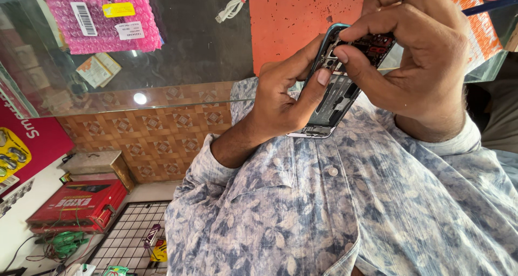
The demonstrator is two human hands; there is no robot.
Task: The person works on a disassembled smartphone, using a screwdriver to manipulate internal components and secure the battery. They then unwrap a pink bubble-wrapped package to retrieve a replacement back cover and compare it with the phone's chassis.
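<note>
Left hand (280, 100): I gripped the opened phone (340, 87) by its edge, thumb across its back.
Right hand (415, 60): my fingertips pinched together on the phone's upper internals.
Phone: held tilted above my shirt (324, 211).

- Shirt (345, 211): pale blue-grey cloth, faded leaf print, fine vertical lines in the weave.
- Small round button (333, 171) on the front placket.
- Long sleeves; left cuff (208, 160) pushed up the forearm, right cuff (458, 141) at the wrist.

I'm in a small phone repair shop: a glass display counter (162, 100), a pink bubble-wrapped parcel (102, 17), a white cable (233, 6), and a red battery (75, 206) below.
</note>
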